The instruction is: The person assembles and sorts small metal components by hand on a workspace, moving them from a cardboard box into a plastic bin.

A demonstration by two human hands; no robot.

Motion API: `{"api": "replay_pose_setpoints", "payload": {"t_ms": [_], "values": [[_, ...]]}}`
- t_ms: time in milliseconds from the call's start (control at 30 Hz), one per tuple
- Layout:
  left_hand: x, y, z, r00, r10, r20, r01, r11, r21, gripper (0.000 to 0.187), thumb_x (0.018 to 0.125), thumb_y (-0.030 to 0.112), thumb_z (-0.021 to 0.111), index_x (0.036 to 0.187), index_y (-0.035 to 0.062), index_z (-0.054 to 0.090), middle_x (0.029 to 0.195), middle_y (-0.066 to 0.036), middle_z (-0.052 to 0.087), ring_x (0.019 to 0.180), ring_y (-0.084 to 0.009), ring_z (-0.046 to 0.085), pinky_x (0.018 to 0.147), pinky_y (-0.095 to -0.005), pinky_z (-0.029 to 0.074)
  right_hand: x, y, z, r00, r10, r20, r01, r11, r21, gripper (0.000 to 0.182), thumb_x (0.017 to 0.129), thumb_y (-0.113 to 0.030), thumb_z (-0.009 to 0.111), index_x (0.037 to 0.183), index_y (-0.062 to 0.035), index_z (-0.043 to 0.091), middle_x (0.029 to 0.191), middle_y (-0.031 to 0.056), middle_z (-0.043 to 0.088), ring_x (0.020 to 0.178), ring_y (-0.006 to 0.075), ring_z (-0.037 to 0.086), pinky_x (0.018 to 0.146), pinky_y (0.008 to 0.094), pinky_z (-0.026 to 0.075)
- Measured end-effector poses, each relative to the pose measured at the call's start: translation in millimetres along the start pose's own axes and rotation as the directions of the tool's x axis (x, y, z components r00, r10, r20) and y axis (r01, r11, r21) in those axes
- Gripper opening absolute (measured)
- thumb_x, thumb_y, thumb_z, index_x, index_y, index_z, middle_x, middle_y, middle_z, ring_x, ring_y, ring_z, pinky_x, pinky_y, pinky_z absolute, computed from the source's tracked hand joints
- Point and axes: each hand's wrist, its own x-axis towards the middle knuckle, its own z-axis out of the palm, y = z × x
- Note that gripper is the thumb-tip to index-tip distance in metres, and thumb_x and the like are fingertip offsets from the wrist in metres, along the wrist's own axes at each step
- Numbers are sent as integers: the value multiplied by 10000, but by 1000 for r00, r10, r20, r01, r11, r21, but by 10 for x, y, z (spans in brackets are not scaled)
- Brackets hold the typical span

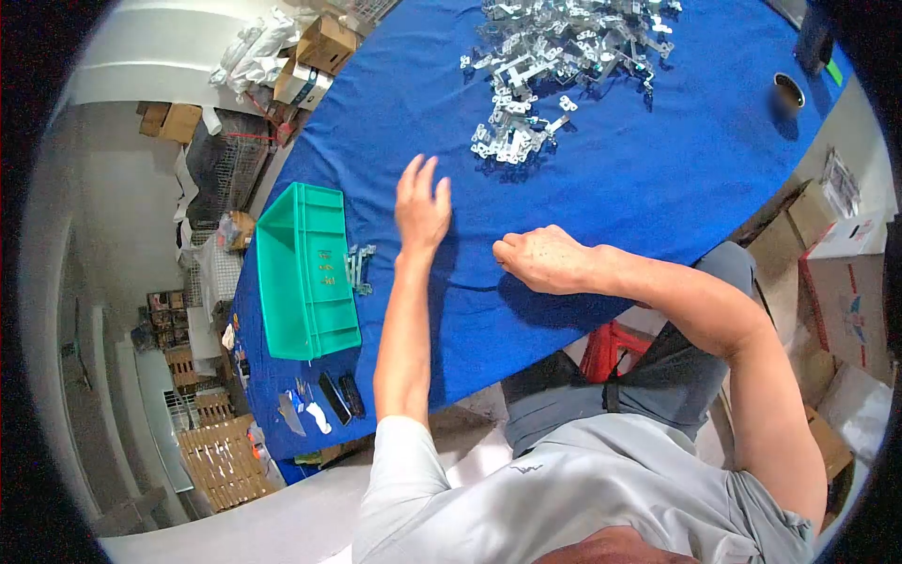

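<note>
My left hand [423,209] is over the blue cloth, fingers apart and pointing away from me, with nothing in it. To its right, my right hand [545,259] is closed above the cloth; whatever its curled fingers hold, if anything, is hidden. Beyond both hands lies a large heap of small metal brackets [573,42], with a smaller cluster of them [512,132] at its near end. Left of my left hand is a green plastic bin [329,320], and several metal pieces [359,268] lie against its right side.
The blue cloth [658,179] covers the table. A dark cup [789,91] stands near the right edge. Dark tools and small items [338,397] lie at the near left. Cardboard boxes [850,282] are beside the table on the right.
</note>
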Motion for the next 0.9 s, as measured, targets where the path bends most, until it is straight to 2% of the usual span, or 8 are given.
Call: {"api": "replay_pose_setpoints", "payload": {"t_ms": [100, 333, 467, 533, 667, 733, 800, 900], "values": [[447, 345, 316, 999, 39, -2, -39, 991, -125, 388, 924, 243, 646, 1270, 70, 660, 1357, -201, 589, 1249, -364, 570, 1061, -417, 450, -2, 30, 6, 1000, 10, 19, -10, 1000, -18, 132, 857, -88, 554, 951, 3, 538, 907, 222, 648, 783, 423, 688, 631, 543, 551], [1297, 829, 698, 967, 254, -32, -256, 959, -119, 300, 909, 218, 658, 1179, 91, 687, 1236, -144, 651, 1148, -344, 611, 956, -446, 513, -5, -11, -46, 998, 20, 57, -18, 999, -33, 162, 849, -80, 556, 979, 14, 535, 908, 223, 650, 785, 415, 694, 641, 544, 555], [1475, 1033, 816, 962, 252, 102, -250, 968, -32, 293, 889, 233, 687, 1159, 119, 704, 1204, -142, 654, 1117, -333, 627, 940, -435, 522, 2, -12, -62, 997, 26, 75, -24, 999, -31, 168, 846, -75, 561, 984, 16, 530, 913, 223, 653, 783, 410, 697, 639, 546, 554], [1457, 1129, 831, 971, 170, 168, -175, 985, 14, 298, 869, 236, 712, 1143, 121, 704, 1157, -149, 631, 1104, -350, 619, 921, -447, 526, -4, -12, -61, 995, 41, 87, -39, 999, -18, 168, 844, -72, 564, 983, 16, 530, 915, 223, 654, 784, 407, 698, 641, 547, 554], [1435, 1035, 952, 974, 211, 86, -212, 977, 11, 327, 815, 210, 721, 1113, 76, 698, 1131, -149, 612, 1093, -351, 614, 926, -448, 520, -3, -13, -54, 994, 36, 101, -33, 999, -30, 169, 842, -71, 572, 981, 16, 531, 920, 219, 659, 792, 405, 701, 643, 543, 556], [1446, 1001, 956, 985, 155, 73, -156, 988, 2, 316, 805, 200, 696, 1088, 61, 704, 1140, -155, 617, 1081, -345, 618, 923, -441, 517, 7, -26, -88, 994, 38, 107, -35, 999, -31, 174, 841, -72, 575, 986, 16, 533, 922, 218, 661, 800, 406, 702, 646, 540, 557], [1447, 969, 926, 996, 91, 24, -87, 986, -140, 275, 786, 156, 669, 1032, 35, 689, 1109, -164, 608, 1080, -350, 595, 914, -452, 505, -5, -30, -121, 994, 32, 107, -28, 999, -34, 188, 843, -78, 578, 1000, 17, 538, 932, 220, 665, 820, 408, 702, 655, 535, 559], [1443, 965, 842, 998, 59, 15, -53, 959, -278, 294, 783, 148, 685, 1052, 29, 674, 1095, -169, 626, 1089, -349, 594, 924, -445, 493, 1, -34, -139, 993, 41, 108, -38, 999, -31, 200, 839, -73, 580, 1013, 17, 542, 940, 222, 667, 830, 409, 701, 666, 534, 560]]}}
